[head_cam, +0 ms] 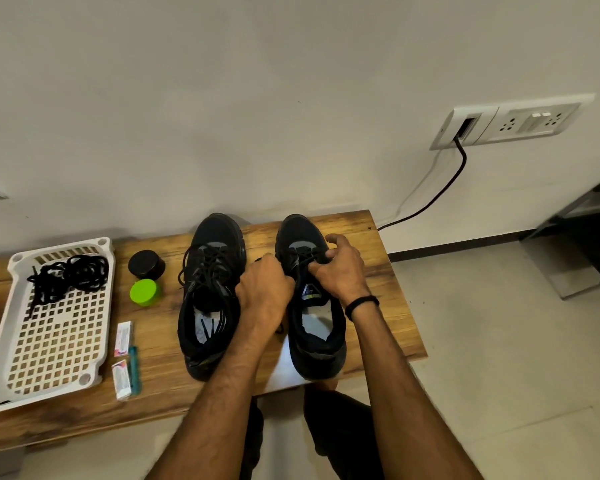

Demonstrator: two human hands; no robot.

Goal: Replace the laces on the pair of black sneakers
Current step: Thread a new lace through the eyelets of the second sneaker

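The sneakers [210, 271] stand side by side on the table [388, 306]; in the head view, both hands work the right-hand sneaker [317, 355], left hand [264, 289] curled round its lace [302, 253], right hand [343, 268] pinching it. We judge unlacing is underway; next, draw it free, then thread spare laces [66, 275].

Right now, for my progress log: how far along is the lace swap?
Barely begun. Done: nothing visible; the left sneaker is still laced. In hand: left hand and right hand grip the laces of the right sneaker. To do: the lace bundle waits in the white basket.
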